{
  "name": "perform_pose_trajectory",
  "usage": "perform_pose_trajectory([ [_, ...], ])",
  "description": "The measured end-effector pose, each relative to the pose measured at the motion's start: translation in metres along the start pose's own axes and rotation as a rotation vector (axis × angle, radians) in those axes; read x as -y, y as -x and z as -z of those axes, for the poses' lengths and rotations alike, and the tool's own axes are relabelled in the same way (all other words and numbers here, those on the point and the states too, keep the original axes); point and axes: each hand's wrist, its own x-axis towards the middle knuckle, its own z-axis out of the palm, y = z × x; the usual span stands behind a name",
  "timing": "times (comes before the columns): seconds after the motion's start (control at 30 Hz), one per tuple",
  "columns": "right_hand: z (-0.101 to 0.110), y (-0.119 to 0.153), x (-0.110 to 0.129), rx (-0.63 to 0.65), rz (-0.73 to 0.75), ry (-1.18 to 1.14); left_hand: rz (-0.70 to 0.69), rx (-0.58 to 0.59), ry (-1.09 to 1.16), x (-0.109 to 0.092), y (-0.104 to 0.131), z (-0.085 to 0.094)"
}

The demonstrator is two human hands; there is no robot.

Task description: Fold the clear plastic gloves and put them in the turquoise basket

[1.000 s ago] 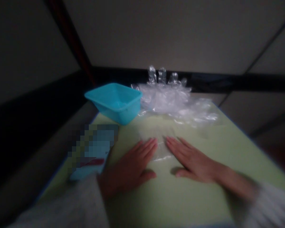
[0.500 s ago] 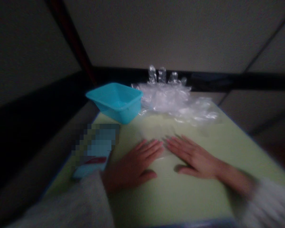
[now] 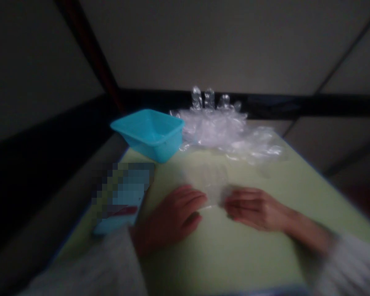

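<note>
Clear plastic film (image 3: 215, 187) flat on tabletop (image 3: 228, 259); left hand (image 3: 180, 211) at its 8 o'clock, right hand (image 3: 254, 209) at 4; cannot tell if either grip clamped.

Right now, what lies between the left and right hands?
In the head view, a thin, clear plastic piece lies on the yellow-green table between the left hand and right hand.

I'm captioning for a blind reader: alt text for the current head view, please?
A person's left hand and right hand curl at either side of a thin clear plastic sheet on a pale green table. Behind are a blue basin and crumpled clear plastic gloves; a partly pixelated object lies at left.
</note>
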Motion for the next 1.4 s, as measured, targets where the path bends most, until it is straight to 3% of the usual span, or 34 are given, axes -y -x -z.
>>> perform_pose_trajectory([
  [0.3,0.006,0.004,-0.006,0.078,-0.186,0.115,0.128,-0.009,-0.125,0.001,0.001,-0.003],
  [0.73,0.000,0.006,-0.011,0.031,-0.240,0.281,0.167,0.000,-0.082,0.003,0.001,-0.005],
  [1.17,-0.001,0.007,-0.017,-0.090,-0.302,0.087,0.143,0.027,-0.067,-0.001,-0.005,0.003],
  [1.4,0.009,0.010,-0.013,-0.152,-0.395,0.056,0.127,-0.132,-0.039,0.005,-0.003,0.002],
])
